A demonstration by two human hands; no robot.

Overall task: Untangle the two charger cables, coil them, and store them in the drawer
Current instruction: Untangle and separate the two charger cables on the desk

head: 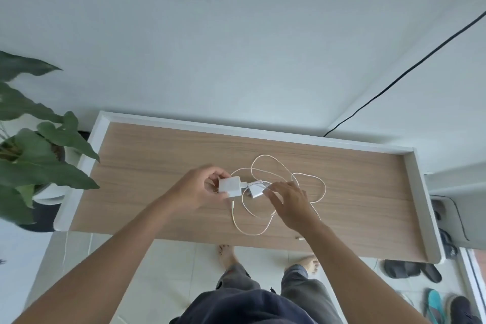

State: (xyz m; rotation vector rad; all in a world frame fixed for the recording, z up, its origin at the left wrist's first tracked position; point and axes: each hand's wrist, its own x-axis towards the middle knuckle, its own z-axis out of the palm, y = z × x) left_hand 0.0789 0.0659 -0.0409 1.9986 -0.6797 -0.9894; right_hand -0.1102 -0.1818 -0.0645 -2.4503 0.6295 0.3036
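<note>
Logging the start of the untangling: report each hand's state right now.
Left hand: grips the larger white charger block.
Right hand: touches the smaller white block; whether it grips cannot be told.

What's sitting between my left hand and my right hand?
Head view: two white chargers, the big charger held by the left hand, the small charger by the right hand.

Two white charger cables [264, 155] lie tangled in loose loops mid-desk [157, 166], large plug [230, 187] beside small plug [255, 191].
</note>
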